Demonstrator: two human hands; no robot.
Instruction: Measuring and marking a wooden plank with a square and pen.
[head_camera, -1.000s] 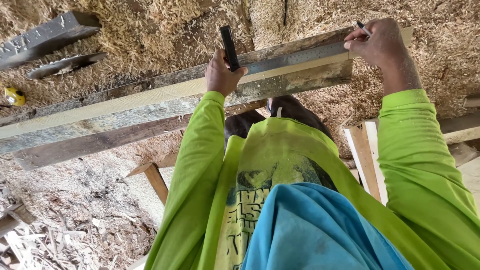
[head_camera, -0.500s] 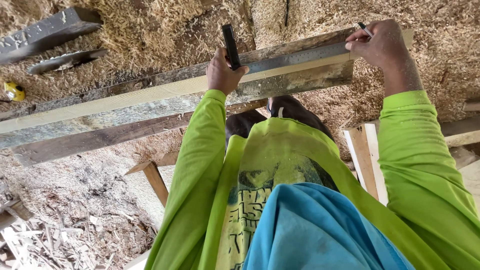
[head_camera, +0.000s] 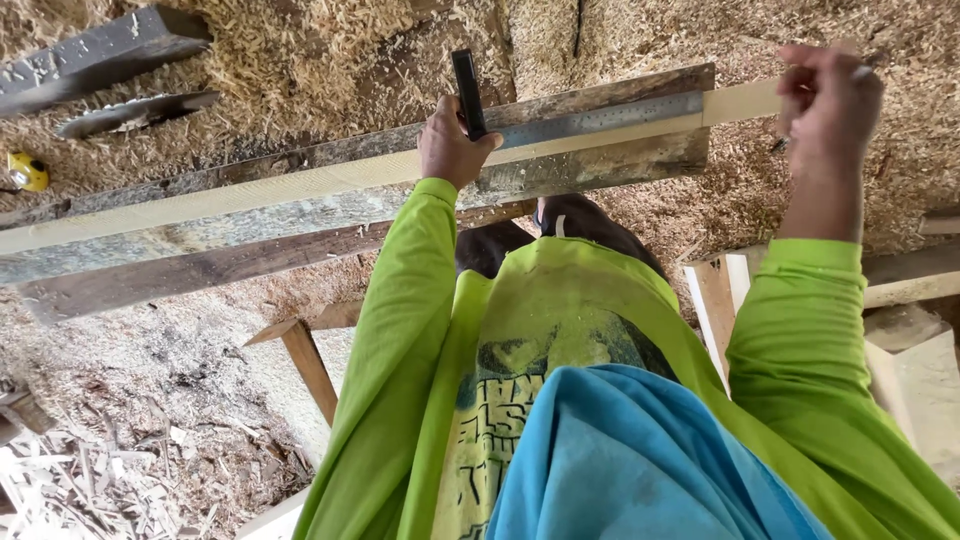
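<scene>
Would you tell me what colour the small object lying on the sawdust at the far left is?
Yellow: the small object shows in the head view, the only one here.

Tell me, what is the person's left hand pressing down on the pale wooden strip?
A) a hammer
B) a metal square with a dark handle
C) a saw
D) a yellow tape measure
B: the left hand holds a metal square whose dark handle sticks up while its ruler blade lies along the pale strip.

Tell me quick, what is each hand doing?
Left hand: closed on the square's black handle, pressing it to the pale wood strip.
Right hand: closed on a thin pencil-like thing, mostly hidden.
</scene>
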